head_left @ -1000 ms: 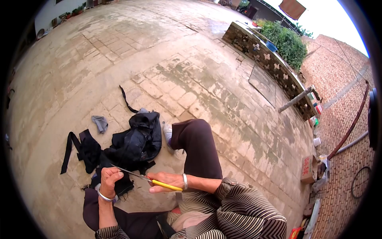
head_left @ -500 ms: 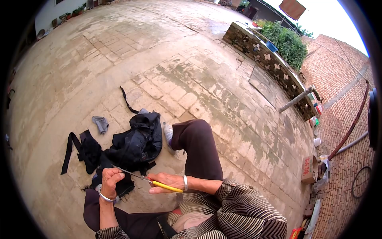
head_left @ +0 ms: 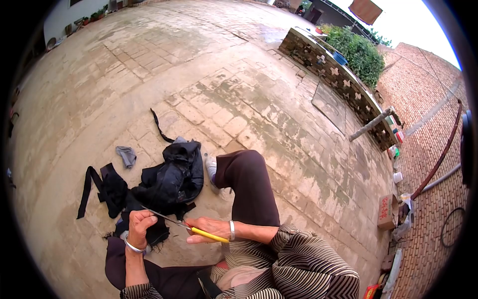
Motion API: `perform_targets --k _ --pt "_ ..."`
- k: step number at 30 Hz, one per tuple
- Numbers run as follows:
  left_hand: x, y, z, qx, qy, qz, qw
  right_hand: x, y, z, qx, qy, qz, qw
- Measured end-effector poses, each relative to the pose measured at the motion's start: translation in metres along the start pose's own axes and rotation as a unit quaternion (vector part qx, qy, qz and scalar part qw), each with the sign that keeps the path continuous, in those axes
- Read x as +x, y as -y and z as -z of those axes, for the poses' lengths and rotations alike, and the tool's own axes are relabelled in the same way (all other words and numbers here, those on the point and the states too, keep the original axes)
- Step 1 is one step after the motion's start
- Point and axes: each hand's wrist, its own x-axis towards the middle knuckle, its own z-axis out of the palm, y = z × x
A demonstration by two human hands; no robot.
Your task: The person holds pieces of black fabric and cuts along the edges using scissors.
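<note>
My right hand is closed around scissors with yellow handles, held low in front of my body. Their metal blades reach left to the fingers of my left hand. That hand is closed in a pinch at a piece of black cloth with frayed edges; the exact spot it grips is hidden. Just beyond lies a heap of black fabric, looking like a garment or bag, with a strap trailing from it. Left of it are a black piece with a band and a small grey cloth.
My bent knee and shoe stand right of the heap. Paved ground stretches ahead. A low patterned wall, a wooden post, a cardboard box and a brick wall are on the right.
Almost nothing differs. Both hands, the scissors and the fabric pieces keep their places, with only a very slight shift of the view.
</note>
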Motion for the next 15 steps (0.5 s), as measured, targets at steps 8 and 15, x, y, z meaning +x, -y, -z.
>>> perform_targets --k 8,15 --pt "0.0 0.001 0.0 -0.011 -0.002 0.004 1.0 0.001 0.0 0.0 -0.011 0.001 -0.007 1.0" --pt "0.004 0.006 0.007 0.132 -0.005 -0.074 0.989 0.001 -0.017 -0.001 0.009 -0.009 -0.001 1.0"
